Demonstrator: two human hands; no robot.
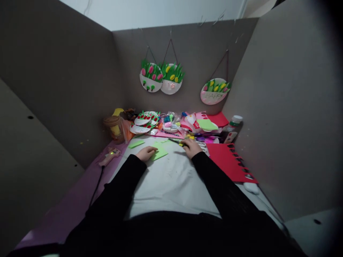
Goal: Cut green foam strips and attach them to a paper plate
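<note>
My left hand (146, 154) is at the left edge of a light green sheet of paper (160, 152), its fingers closed on it. In my right hand (192, 148) is a pair of scissors (174, 141), with dark blades pointing left over the top of the green sheet and a bit of yellow at the handle. A smaller green paper piece (136, 144) lies to the left of the sheet. Thin green scraps are near the scissor blades. All this is on a white cloth (166, 182) covering the table.
Red paper (230, 162) with cut-out edges lies at right. A glue gun (109, 157) with a cord rests at left. Craft supplies (171, 123) and decorated paper plates (142, 119) pile along the back. Three flower plates hang on the grey partition (187, 50). A white-capped bottle (235, 121) stands back right.
</note>
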